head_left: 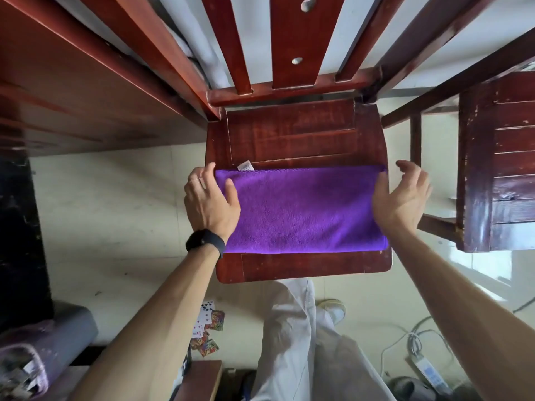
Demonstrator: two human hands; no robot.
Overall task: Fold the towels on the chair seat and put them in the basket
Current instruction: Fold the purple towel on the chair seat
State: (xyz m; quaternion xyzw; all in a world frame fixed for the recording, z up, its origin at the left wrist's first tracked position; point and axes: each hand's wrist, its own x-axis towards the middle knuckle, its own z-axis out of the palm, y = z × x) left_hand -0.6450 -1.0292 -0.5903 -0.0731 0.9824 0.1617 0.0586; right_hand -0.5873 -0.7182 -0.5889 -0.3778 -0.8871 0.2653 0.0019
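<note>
A purple towel (301, 209) lies folded flat into a wide rectangle on the dark red wooden chair seat (292, 134). A small white label (245, 167) sticks out at its far left edge. My left hand (210, 202) rests on the towel's left end with fingers spread, thumb lying on the cloth. My right hand (401, 195) is at the towel's right end, fingers apart and curled, palm side touching the edge. Neither hand grips the cloth. No basket is in view.
A second dark wooden chair (498, 160) stands close on the right. A red-brown desk or shelf (72, 82) runs along the left. Playing cards (208, 328) lie on the tile floor, with a power strip and cables (425, 369) at lower right. My leg (298, 342) is below the seat.
</note>
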